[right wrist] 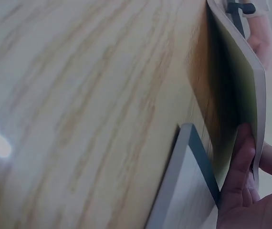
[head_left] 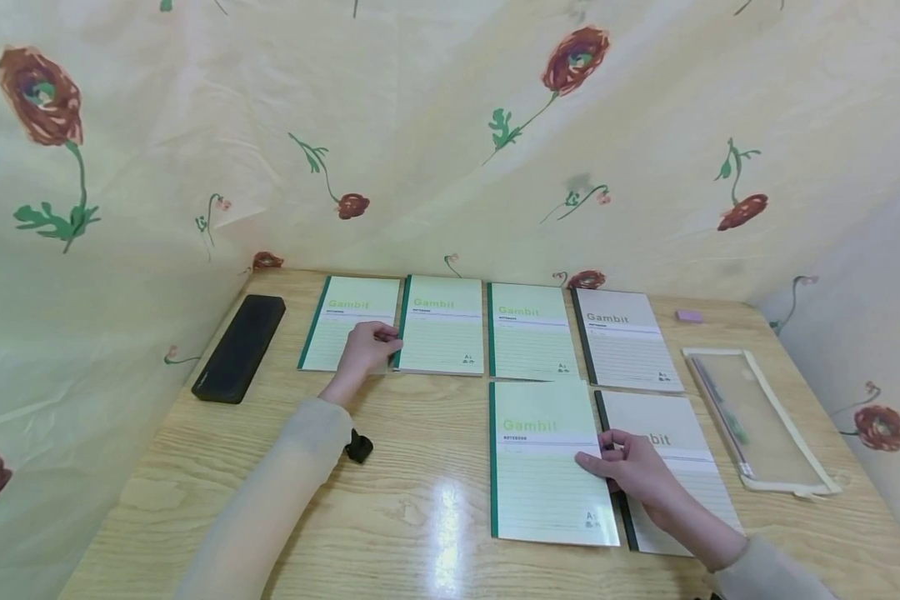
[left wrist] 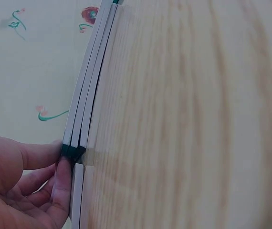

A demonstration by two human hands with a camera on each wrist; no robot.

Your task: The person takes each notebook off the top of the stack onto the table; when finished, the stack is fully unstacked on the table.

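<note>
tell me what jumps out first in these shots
Six Gambit notebooks cover the wooden table: four in a back row, two nearer. The left hand touches the back-left green notebook; the right hand lifts the edge of the front green notebook.

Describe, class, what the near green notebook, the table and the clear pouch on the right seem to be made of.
Near green notebook: paper with a thin card cover, matte; its edge bends up under the right hand in the right wrist view.
Table: wood or wood-look laminate, glossy; printed-looking grain and a bright light reflection.
Clear pouch: probably soft transparent plastic with a cream fabric-like border; pens show through.
</note>
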